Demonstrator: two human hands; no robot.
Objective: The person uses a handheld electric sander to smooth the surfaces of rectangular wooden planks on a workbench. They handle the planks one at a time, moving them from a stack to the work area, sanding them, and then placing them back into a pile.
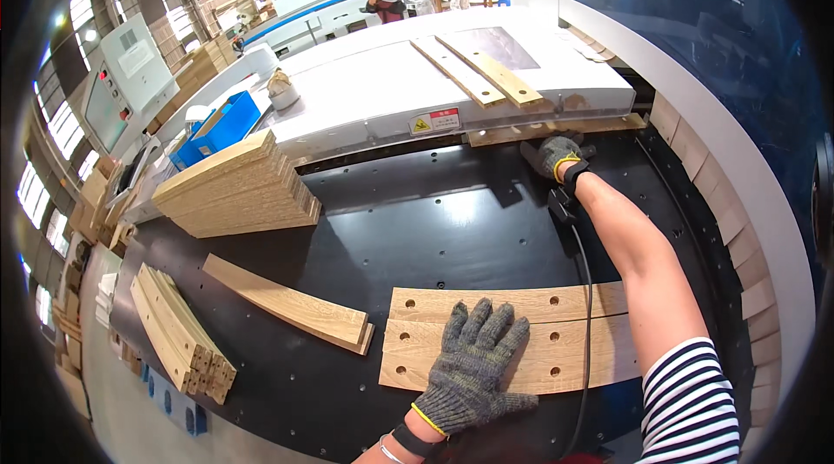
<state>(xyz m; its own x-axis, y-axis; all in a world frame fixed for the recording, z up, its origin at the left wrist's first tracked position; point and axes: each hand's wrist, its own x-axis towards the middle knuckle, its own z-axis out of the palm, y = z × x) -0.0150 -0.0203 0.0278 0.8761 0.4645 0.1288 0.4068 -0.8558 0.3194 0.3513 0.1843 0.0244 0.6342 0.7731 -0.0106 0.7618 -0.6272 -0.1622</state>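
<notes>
Striped sleeve (691,403) nearest, on my right upper arm. My left hand (473,377), gloved, lies palm down on drilled wood boards (569,351), fingers spread apart. My right hand (559,155), gloved, reaches far ahead, right by wood strip (508,135) along foot of white machine cover (365,82); cannot tell if fingers close on it. Black cable (588,316) runs over boards, right of left hand. Left of that hand: loose board pair (291,297), then stacked strips (178,329); taller stack (239,195) farther ahead.
</notes>
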